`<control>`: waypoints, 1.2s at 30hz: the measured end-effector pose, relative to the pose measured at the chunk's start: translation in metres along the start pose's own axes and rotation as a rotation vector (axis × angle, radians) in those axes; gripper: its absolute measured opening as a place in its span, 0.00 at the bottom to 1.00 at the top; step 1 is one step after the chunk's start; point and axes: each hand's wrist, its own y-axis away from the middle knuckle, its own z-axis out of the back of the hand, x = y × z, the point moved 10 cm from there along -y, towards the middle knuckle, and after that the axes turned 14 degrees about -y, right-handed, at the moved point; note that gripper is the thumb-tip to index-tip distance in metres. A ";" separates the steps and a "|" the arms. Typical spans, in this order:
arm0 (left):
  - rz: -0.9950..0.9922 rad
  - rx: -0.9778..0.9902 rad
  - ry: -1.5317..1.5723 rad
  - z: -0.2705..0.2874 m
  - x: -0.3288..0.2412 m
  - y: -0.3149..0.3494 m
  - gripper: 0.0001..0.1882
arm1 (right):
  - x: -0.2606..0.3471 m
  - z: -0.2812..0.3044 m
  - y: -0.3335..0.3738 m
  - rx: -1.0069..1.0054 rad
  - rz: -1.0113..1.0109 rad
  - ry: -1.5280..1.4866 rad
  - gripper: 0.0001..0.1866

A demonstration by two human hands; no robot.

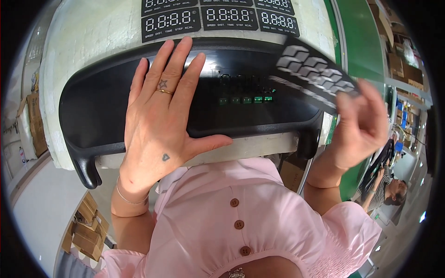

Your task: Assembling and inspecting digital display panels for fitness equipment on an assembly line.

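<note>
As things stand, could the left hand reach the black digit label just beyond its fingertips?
Likely yes: the left hand lies spread on the black housing, fingertips near its far edge, and nothing visible covers the label just beyond.

Pink top (199, 208), brown buttons (238, 224)

We see a pale worktop (109, 34), its surface mottled, carrying a long black console (95, 104) (a prong juts from each end of its near side); just beyond it we find black display labels (228, 26) laid in two visible rows, white digits facing up.
</note>
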 end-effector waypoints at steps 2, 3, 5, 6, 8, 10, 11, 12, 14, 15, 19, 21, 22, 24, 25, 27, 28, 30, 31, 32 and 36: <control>-0.006 -0.006 -0.004 0.001 -0.001 0.000 0.56 | 0.000 0.002 -0.004 0.074 -0.063 -0.074 0.20; 0.000 -0.002 -0.011 0.001 0.001 0.002 0.56 | -0.014 -0.011 -0.001 0.164 -0.138 -0.063 0.19; -0.003 0.002 -0.018 0.000 0.001 0.004 0.56 | -0.054 -0.039 0.009 0.329 -0.417 -0.109 0.19; -0.002 0.002 -0.022 0.000 0.001 0.004 0.56 | -0.060 -0.043 0.012 0.322 -0.417 -0.108 0.19; -0.004 0.002 -0.026 -0.001 0.000 0.004 0.56 | -0.080 -0.047 0.021 0.253 -0.578 -0.290 0.17; -0.004 0.001 -0.025 0.000 0.000 0.003 0.56 | -0.083 -0.047 0.020 0.282 -0.576 -0.268 0.17; -0.007 0.001 -0.025 -0.001 -0.001 0.003 0.56 | -0.083 -0.048 0.021 0.311 -0.573 -0.247 0.16; -0.007 -0.001 -0.027 -0.001 -0.001 0.003 0.56 | -0.083 -0.049 0.021 0.308 -0.573 -0.247 0.16; -0.008 -0.003 -0.030 -0.001 -0.001 0.003 0.56 | -0.081 -0.052 0.023 0.318 -0.584 -0.225 0.16; -0.005 -0.001 -0.031 -0.001 -0.001 0.003 0.56 | -0.081 -0.053 0.023 0.318 -0.584 -0.226 0.16; 0.000 0.003 -0.028 0.000 0.001 0.004 0.56 | -0.083 -0.055 0.023 0.320 -0.606 -0.229 0.16; 0.003 0.004 -0.028 -0.001 0.001 0.005 0.56 | -0.082 -0.056 0.023 0.324 -0.605 -0.223 0.16; 0.005 0.004 -0.029 -0.001 0.001 0.005 0.56 | -0.083 -0.057 0.023 0.324 -0.606 -0.218 0.15; 0.001 0.002 -0.030 -0.002 0.001 0.005 0.56 | -0.082 -0.056 0.023 0.320 -0.606 -0.210 0.15; -0.002 0.000 -0.032 -0.002 0.001 0.005 0.56 | -0.082 -0.056 0.023 0.317 -0.613 -0.203 0.15; -0.002 0.000 -0.033 -0.002 0.001 0.005 0.56 | -0.083 -0.056 0.024 0.318 -0.618 -0.200 0.15; -0.003 0.000 -0.034 -0.002 0.001 0.005 0.56 | -0.083 -0.056 0.024 0.316 -0.620 -0.200 0.15; -0.003 -0.004 -0.032 -0.002 0.001 0.005 0.56 | -0.083 -0.057 0.023 0.314 -0.621 -0.199 0.15; -0.005 -0.007 -0.030 -0.002 0.001 0.005 0.56 | -0.084 -0.057 0.023 0.316 -0.622 -0.199 0.15; -0.006 -0.008 -0.028 -0.002 0.001 0.005 0.56 | -0.084 -0.056 0.023 0.316 -0.623 -0.197 0.15; 0.001 -0.024 -0.002 0.000 0.000 0.004 0.56 | -0.083 -0.056 0.022 0.319 -0.621 -0.195 0.15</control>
